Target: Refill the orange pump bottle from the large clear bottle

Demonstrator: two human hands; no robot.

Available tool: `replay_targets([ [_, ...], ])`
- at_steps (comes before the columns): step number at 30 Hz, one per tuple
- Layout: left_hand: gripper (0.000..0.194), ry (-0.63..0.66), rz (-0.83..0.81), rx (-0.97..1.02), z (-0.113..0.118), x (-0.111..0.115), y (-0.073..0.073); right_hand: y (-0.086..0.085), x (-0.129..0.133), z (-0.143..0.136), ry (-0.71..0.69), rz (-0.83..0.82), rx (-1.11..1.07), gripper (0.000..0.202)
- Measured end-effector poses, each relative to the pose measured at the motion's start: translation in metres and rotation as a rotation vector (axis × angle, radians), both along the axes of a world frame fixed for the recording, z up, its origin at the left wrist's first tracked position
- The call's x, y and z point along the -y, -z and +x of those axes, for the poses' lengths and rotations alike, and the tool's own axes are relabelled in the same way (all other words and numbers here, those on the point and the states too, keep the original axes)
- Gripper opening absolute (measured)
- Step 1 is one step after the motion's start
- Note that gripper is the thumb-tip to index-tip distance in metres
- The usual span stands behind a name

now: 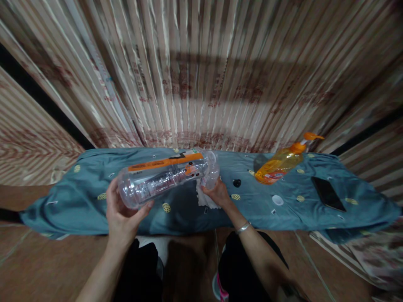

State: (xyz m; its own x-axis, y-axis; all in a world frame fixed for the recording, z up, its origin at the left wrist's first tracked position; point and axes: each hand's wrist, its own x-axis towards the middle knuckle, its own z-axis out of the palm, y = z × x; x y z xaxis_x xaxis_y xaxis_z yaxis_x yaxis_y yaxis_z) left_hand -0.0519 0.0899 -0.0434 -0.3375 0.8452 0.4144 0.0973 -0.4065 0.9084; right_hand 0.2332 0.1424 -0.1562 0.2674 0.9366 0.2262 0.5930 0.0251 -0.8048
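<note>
A large clear plastic bottle [163, 178] with an orange label lies nearly sideways above the blue-green cloth, its base to the left. My left hand [124, 214] grips the base end, thumb and fingers on either side. At the neck end, my right hand [218, 193] is closed round a whitish cloth or tissue [208, 197], which is pressed near the bottle's neck and hangs down in a crumpled sheet. Its fingertips are partly hidden by the tissue. The bottle shows no liquid inside.
A yellow-orange pump bottle [278, 165] stands at the right on the patterned cloth [182, 216]. A small black object [236, 183], a pale round disc [277, 200] and a dark phone [328, 193] lie near it. Striped curtains [201, 84] hang behind.
</note>
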Motion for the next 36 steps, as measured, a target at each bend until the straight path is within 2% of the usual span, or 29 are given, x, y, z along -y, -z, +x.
replay_targets([
  [8,0.095,-0.014,-0.049,0.008,0.0011,0.0022,-0.0021,-0.0014,-0.0020,0.0040,-0.045,0.019,-0.023,0.056],
  [18,0.093,-0.040,-0.052,-0.002,0.0004,0.0028,0.0031,-0.0025,-0.0019,0.0090,-0.117,0.007,-0.089,0.049],
  [36,0.098,-0.018,-0.079,0.066,-0.0010,0.0035,0.0024,-0.0073,-0.0025,0.0058,-0.087,-0.015,-0.073,0.054],
])
